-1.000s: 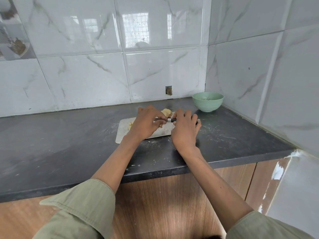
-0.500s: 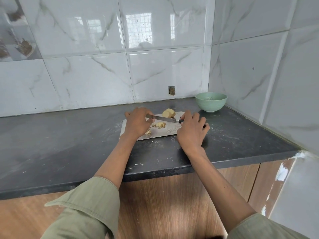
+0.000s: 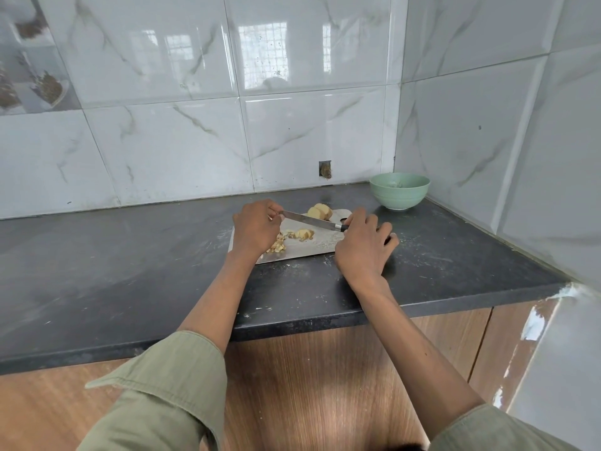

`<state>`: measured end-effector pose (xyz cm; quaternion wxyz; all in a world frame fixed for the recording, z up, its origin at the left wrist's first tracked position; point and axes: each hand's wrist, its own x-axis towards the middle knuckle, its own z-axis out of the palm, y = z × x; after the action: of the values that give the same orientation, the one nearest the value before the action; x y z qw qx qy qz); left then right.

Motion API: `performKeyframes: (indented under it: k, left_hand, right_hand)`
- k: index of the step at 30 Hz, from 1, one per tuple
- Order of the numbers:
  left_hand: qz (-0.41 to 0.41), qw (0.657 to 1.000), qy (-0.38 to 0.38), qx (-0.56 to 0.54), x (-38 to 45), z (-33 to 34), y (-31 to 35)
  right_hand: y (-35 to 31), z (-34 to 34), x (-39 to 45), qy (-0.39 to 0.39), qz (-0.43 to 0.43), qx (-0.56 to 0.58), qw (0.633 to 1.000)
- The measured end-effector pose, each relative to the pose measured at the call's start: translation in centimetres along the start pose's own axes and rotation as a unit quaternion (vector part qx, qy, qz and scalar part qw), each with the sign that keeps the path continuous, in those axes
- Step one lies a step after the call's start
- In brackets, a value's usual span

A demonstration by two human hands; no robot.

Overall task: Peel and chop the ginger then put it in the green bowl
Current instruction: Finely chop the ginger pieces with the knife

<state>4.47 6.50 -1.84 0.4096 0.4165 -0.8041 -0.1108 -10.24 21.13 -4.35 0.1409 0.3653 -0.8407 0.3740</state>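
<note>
Mid-chop. Ginger [image 3: 320,211] peeled, partly cut: big chunk at far edge of cutting board [image 3: 305,249], small slices [image 3: 302,234] mid-board, chopped bits [image 3: 277,246] by left hand [image 3: 255,227]. Nothing visibly moved into green bowl [image 3: 399,191]. Right hand [image 3: 364,247] wrapped round knife [image 3: 309,219] handle; left fingers touching blade tip, grip unclear. Blade between chunk and slices.

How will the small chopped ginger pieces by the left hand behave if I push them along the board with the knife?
The chopped ginger pieces look small and loose, so they would probably scatter rather than slide together. Their irregular cut shapes suggest tumbling, not rolling far. The cutting board looks smooth, and they lie near its front edge, so some may spill onto the countertop.
</note>
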Motion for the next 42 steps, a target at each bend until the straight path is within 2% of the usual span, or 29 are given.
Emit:
performKeyframes:
  k: [9, 17, 23, 30, 35, 40, 42]
  left_hand:
    - [-0.027, 0.999, 0.039, 0.007, -0.3, -0.7, 0.2]
    - [-0.106, 0.989, -0.002, -0.101, -0.3, -0.4, 0.0]
    - [-0.156, 0.974, -0.014, -0.165, -0.6, -0.1, 0.1]
    - [-0.159, 0.975, -0.047, -0.148, -0.6, 0.4, 0.0]
    - [-0.171, 0.971, -0.037, -0.165, -0.7, 0.5, 0.3]
    - [-0.174, 0.970, -0.033, -0.168, -0.6, 0.8, 0.1]
    - [-0.168, 0.971, -0.036, -0.164, -0.6, 0.9, 0.1]
  right_hand:
    - [-0.1, -0.3, -0.2, 0.002, -0.008, 0.000, 1.000]
    - [-0.5, -0.8, -0.4, -0.010, -0.032, -0.030, 0.999]
    - [-0.7, -1.4, -0.8, -0.004, -0.044, 0.003, 0.999]
    - [-0.7, -1.7, -0.9, -0.033, -0.050, 0.020, 0.998]
    - [-1.3, -1.8, -1.3, -0.064, -0.078, 0.036, 0.994]
    - [-1.8, -2.1, -1.7, -0.010, -0.120, 0.074, 0.990]
    - [-1.8, -2.2, -1.8, -0.013, -0.121, 0.083, 0.989]
